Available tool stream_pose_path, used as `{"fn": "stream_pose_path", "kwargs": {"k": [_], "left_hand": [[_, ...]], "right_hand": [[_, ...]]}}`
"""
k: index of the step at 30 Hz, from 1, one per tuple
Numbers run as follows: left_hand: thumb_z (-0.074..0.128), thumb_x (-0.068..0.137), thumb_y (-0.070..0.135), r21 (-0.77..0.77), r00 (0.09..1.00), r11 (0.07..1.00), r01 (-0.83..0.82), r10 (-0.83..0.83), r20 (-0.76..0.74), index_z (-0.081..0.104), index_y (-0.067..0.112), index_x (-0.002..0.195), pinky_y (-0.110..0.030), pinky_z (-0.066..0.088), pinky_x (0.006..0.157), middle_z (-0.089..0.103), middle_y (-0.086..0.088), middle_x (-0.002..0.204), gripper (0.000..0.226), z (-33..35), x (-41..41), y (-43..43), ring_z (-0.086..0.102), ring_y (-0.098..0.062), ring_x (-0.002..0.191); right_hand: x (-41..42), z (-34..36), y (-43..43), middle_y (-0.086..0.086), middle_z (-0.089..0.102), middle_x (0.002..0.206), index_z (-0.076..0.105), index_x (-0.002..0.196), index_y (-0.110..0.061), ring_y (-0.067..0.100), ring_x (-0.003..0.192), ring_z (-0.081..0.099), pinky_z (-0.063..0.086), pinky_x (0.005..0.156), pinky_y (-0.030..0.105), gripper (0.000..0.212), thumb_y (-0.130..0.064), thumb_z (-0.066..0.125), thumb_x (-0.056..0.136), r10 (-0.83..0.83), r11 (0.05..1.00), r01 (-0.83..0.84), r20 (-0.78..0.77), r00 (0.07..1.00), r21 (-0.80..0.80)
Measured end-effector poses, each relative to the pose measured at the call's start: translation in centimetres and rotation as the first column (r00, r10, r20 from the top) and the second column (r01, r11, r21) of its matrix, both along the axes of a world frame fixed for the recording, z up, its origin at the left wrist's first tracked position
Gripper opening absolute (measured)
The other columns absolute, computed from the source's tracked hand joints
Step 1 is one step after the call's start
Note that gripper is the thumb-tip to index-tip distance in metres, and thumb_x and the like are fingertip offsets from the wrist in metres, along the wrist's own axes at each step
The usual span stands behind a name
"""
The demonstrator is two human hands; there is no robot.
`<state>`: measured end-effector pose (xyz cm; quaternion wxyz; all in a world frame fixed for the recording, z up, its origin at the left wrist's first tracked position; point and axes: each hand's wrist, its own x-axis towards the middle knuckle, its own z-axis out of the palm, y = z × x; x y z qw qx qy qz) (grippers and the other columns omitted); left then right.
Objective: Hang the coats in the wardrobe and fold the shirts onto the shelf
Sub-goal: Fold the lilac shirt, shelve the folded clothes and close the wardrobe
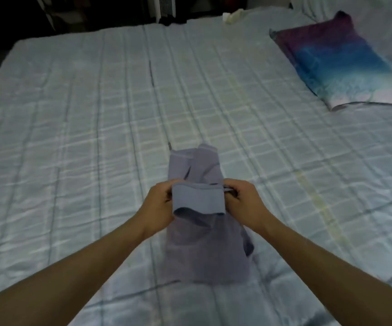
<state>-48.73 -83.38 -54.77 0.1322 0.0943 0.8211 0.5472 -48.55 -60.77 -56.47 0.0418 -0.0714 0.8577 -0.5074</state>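
A grey-blue shirt (204, 245) lies lengthwise on the bed, folded into a narrow strip. Its middle is lifted into a raised fold between my hands. My left hand (159, 208) grips the left end of that fold, fingers curled round the cloth. The right end is pinched by my right hand (244, 203). The far end of the shirt rests flat on the bedspread beyond my hands; the near end lies flat toward me. No coat, wardrobe or shelf is in view.
A pale checked bedspread (96, 114) covers the whole bed. A purple-blue patterned pillow (340, 60) lies at the far right. A small pale object (231, 17) sits at the bed's far edge. Dark floor and a white appliance (166, 7) lie beyond.
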Motion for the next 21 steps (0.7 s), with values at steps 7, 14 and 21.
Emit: {"fn": "stream_pose_path", "kwargs": {"k": [7,14,21], "left_hand": [[0.054,0.092,0.056,-0.593,0.940,0.798,-0.106,0.275,0.202,0.050,0.011,0.100,-0.032,0.040,0.059,0.062,-0.005,0.091,0.046,-8.8,-12.0,0.2,0.059,-0.026,0.082],[0.065,0.086,0.048,-0.607,0.948,0.768,-0.204,0.310,0.072,0.046,0.018,0.112,-0.036,0.047,0.067,0.056,-0.005,0.108,0.044,-12.9,-11.9,-0.6,0.058,-0.024,0.087],[0.059,0.091,0.035,-0.658,0.908,0.732,-0.176,-0.139,-0.396,0.056,0.015,0.131,-0.047,0.044,0.099,0.049,-0.009,0.142,0.045,-12.3,-13.0,0.0,0.044,-0.031,0.127]], "right_hand": [[-10.7,-7.6,0.7,0.002,0.053,0.129,0.042,0.143,-0.011,0.017,0.115,0.052,0.040,0.096,0.025,0.051,-0.018,0.059,0.096,-0.179,0.972,0.162,0.090,0.980,0.173],[-11.2,-11.8,-1.2,0.008,0.057,0.117,0.053,0.129,-0.014,0.025,0.107,0.052,0.040,0.088,0.031,0.046,-0.033,0.066,0.089,-0.015,0.928,0.005,0.023,1.000,0.371],[-13.6,-11.5,-2.7,0.004,0.060,0.080,0.059,0.073,-0.017,0.025,0.079,0.057,0.046,0.069,0.037,0.020,-0.028,0.067,0.087,-0.108,0.906,0.097,0.004,0.994,0.413]]}}
